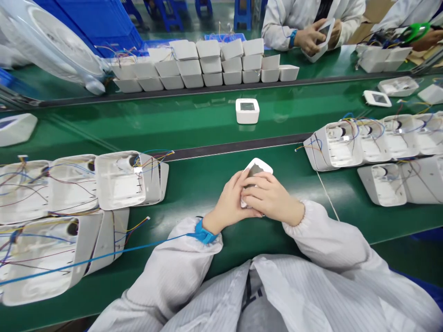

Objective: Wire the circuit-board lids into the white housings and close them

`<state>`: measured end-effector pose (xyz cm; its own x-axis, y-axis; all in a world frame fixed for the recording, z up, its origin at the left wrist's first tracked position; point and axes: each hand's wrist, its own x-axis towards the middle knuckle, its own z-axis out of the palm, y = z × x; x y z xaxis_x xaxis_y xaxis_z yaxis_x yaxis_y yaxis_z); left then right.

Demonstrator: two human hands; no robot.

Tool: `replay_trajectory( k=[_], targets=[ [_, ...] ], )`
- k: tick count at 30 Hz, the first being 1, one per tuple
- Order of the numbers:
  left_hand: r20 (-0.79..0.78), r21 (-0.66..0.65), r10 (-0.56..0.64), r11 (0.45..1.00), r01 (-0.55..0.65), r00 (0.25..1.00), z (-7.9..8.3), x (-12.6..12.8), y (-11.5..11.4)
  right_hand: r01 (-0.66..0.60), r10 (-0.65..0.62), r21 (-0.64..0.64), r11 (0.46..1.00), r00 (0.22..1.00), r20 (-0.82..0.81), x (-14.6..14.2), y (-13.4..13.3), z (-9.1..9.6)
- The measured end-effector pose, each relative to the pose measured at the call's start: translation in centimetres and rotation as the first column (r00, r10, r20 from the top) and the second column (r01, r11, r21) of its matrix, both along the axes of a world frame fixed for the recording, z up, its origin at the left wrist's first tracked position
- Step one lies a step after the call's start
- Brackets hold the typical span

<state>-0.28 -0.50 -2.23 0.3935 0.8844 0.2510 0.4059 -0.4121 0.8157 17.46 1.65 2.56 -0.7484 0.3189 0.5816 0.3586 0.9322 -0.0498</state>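
Note:
Both my hands are wrapped around a white plastic housing with a dark screen (256,167), low over the green bench in front of me. My left hand (231,199) grips its left side and underside. Across its front lie the bent fingers of my right hand (268,193), pressed close to the left fingers. Much of the housing is hidden by my hands; its upper rim and part of the screen show. A blue wrist strap (205,232) with a cord circles my left wrist.
Open white housings with wires stand at left (121,180) and right (342,143). Beyond the dark rail, a closed white unit (247,112) sits on the green surface. White shells (202,64) are stacked behind it, near a fan (58,41). A co-worker's hands (311,39) hold a similar housing.

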Motion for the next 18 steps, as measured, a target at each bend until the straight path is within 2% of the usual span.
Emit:
replay_trajectory(
  k=[2, 4, 6, 8, 9, 11, 14, 16, 18],
  targets=[
    [0.018, 0.004, 0.016, 1.000, -0.016, 1.000, 0.2, 0.1, -0.1, 0.033, -0.033, -0.013, 0.999, 0.999, -0.044, 0.1, 0.0, 0.3],
    [0.098, 0.014, 0.026, 1.000, -0.028, 0.995, 0.2, 0.1, -0.1, 0.118, -0.129, -0.081, 0.990, 0.981, -0.143, 0.7, 0.4, 0.5],
    [0.196, 0.009, 0.020, 1.000, -0.022, 0.980, 0.1, -0.1, -0.1, 0.226, -0.273, -0.194, 0.955, 0.925, -0.264, 1.7, 1.2, 0.6],
    [0.299, -0.009, 0.002, 1.000, 0.001, 0.954, -0.1, -0.2, -0.1, 0.273, -0.359, -0.308, 0.911, 0.894, -0.268, 2.5, 1.7, 0.6],
    [0.350, -0.015, -0.012, 1.000, 0.018, 0.937, -0.2, -0.2, -0.2, 0.284, -0.364, -0.345, 0.895, 0.911, -0.194, 2.7, 1.9, 0.5],
    [0.434, -0.001, -0.042, 0.999, 0.047, 0.900, -0.2, -0.1, -0.4, 0.312, -0.309, -0.338, 0.888, 0.949, 0.063, 2.4, 1.6, 0.4],
    [0.507, 0.016, -0.081, 0.996, 0.084, 0.858, -0.2, 0.1, -0.6, 0.386, -0.289, -0.192, 0.902, 0.871, 0.397, 1.1, 0.4, 0.3],
    [0.558, -0.014, -0.088, 0.993, 0.116, 0.825, -0.3, 0.2, -0.7, 0.429, -0.328, -0.119, 0.896, 0.816, 0.476, 0.3, -0.3, 0.3],
    [0.616, -0.069, -0.069, 0.988, 0.141, 0.785, -0.6, 0.3, -0.7, 0.463, -0.363, -0.104, 0.880, 0.800, 0.478, -0.2, -0.5, 0.0]
  ],
)
